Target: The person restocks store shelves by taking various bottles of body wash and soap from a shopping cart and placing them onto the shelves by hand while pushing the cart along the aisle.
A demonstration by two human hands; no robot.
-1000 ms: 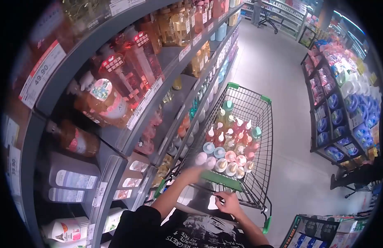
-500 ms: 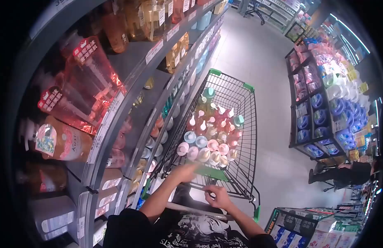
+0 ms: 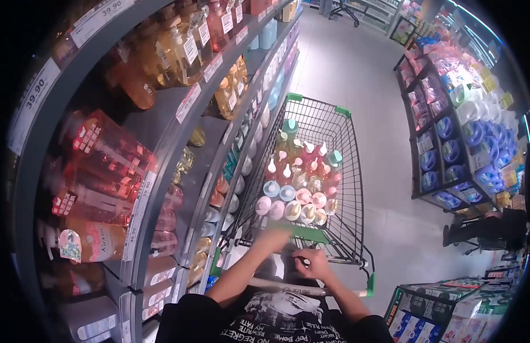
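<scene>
The person wore a black short-sleeved T-shirt (image 3: pixel 276 320), its front printed with a greyish-white graphic (image 3: pixel 285 306) and white lettering (image 3: pixel 259 330), including "NO REGRETS" and "REWRITE MY FATE".

Cart (image 3: pixel 357 188) between shelving (image 3: pixel 210 130) and display rack (image 3: pixel 414 166)
Bottles (image 3: pixel 299 182) stand grouped in the cart, the shelving along its left. Across the floor (image 3: pixel 339 80), right, is the rack; boxes (image 3: pixel 416 330) lie nearer, a person (image 3: pixel 496 228) between.

Black metal wire cart (image 3: pixel 357 171), glossy plastic bottles (image 3: pixel 293 210), smooth pale floor (image 3: pixel 385 251)
</scene>
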